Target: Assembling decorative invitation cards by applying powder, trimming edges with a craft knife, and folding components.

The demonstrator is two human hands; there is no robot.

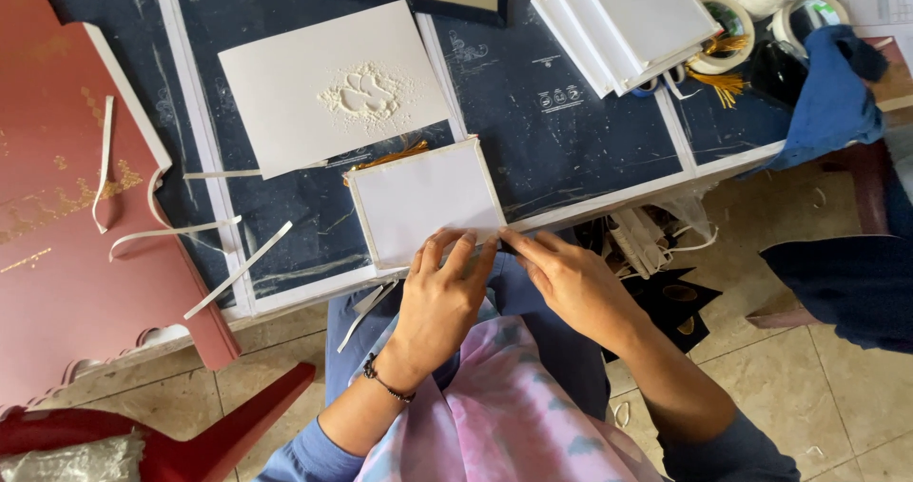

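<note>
White card (425,200) lies on the dark table (571,130) just ahead of me, long axis left to right. From overhead, my left hand (439,297) and right hand (571,282) each pinch its near edge, fingers half curled.
</note>
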